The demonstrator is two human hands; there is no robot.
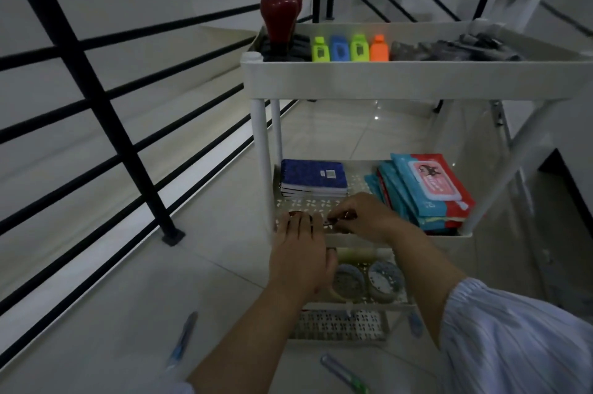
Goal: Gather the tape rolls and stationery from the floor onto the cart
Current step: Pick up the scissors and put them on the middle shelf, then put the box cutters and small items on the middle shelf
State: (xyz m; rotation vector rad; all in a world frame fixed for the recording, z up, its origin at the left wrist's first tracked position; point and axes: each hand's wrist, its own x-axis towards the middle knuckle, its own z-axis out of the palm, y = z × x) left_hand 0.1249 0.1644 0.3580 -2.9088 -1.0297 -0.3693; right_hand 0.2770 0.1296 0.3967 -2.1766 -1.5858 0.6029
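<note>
My left hand lies flat, fingers open, on the cart's middle shelf; my right hand pinches a small dark object beside it.

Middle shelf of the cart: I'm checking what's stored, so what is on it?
On the middle shelf: stacked blue notebooks at left, wipe packs at right. Both hands, left and right, rest at its front edge over small dark items, mostly covered and unidentifiable.
</note>
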